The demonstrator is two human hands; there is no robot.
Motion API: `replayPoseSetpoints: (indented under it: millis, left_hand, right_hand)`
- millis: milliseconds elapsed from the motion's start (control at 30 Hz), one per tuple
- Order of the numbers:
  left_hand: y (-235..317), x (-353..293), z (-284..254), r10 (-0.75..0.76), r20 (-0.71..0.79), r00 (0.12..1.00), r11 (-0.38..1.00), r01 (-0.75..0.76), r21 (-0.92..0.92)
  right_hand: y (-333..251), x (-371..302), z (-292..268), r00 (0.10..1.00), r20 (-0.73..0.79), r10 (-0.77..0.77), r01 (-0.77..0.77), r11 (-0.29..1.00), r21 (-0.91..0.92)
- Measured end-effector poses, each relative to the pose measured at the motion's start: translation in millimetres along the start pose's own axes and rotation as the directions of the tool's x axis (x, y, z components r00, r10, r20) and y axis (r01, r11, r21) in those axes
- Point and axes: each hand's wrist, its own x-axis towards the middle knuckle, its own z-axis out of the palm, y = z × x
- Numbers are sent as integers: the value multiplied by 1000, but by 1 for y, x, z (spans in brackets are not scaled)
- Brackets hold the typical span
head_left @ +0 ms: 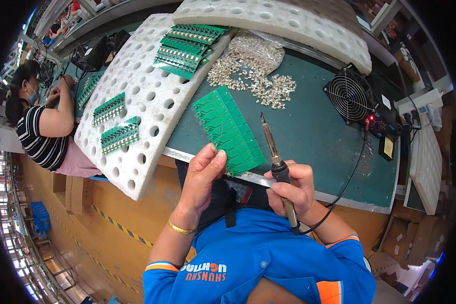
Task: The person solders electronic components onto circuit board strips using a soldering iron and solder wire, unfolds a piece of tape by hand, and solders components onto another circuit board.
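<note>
A green circuit board (228, 133), a panel of several joined strips, stands tilted over the near edge of the bench. Its lower left side meets the fingers of my left hand (203, 172), which is closed on it. From between the thumb and finger a thin curved wire (222, 133), like solder wire, rises in front of the board. My right hand (295, 190) grips a soldering iron (279, 171) by its dark handle. The iron's tip points up and away, to the right of the board and apart from it.
Small pale components (273, 91) lie in a pile by a clear plastic bag (258, 50). White foam sheets (144, 91) carry finished-looking green boards (185, 53). A black fan (347, 95) and a soldering station (387, 124) stand right; the iron's cable (357, 169) hangs near my right arm. A co-worker (43, 119) sits left.
</note>
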Motion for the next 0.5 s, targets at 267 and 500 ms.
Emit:
replayPoseSetpoints:
  millis: [267, 500]
  left_hand:
    - [-1, 0, 2, 12, -35, 999, 998, -14, -55]
    - [-6, 3, -9, 43, 15, 999, 999, -42, -32]
  right_hand:
    - [-10, -2, -17, 988, 109, 108, -132, 960, 246]
    - [-17, -6, -26, 971, 130, 201, -236, 893, 384]
